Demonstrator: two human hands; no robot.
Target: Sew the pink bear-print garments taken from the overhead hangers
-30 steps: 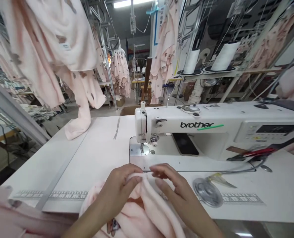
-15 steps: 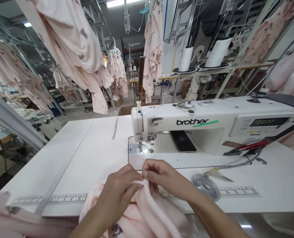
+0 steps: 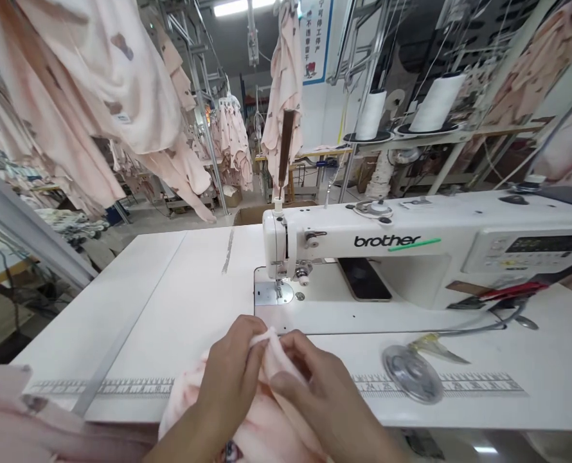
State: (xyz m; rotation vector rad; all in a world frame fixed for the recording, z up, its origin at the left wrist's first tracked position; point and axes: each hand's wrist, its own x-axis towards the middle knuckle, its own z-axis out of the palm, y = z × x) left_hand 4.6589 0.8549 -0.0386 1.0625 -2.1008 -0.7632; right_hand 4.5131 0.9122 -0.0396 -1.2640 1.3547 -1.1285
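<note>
A pale pink plush garment (image 3: 261, 427) is bunched at the front edge of the white sewing table, partly hidden by my forearms. My left hand (image 3: 231, 370) pinches its edge between thumb and fingers. Close beside it, my right hand (image 3: 312, 379) has its fingers curled round the same folded edge, a little lower down. The raised fold sits between both hands, just in front of the sewing machine (image 3: 358, 241). Its needle and presser foot (image 3: 279, 289) stand beyond my fingertips, apart from the cloth.
A phone (image 3: 364, 280) lies under the machine arm. Right of my hands are a clear round dish (image 3: 411, 373) and yellow-handled thread snips (image 3: 440, 348). A printed ruler strip (image 3: 136, 386) runs along the table front. Pink garments (image 3: 136, 96) hang at upper left; thread cones (image 3: 371, 116) stand behind.
My right hand has slid down and toward me along the folded edge, while my left hand keeps its pinch. The camera view has shifted slightly to the left.
</note>
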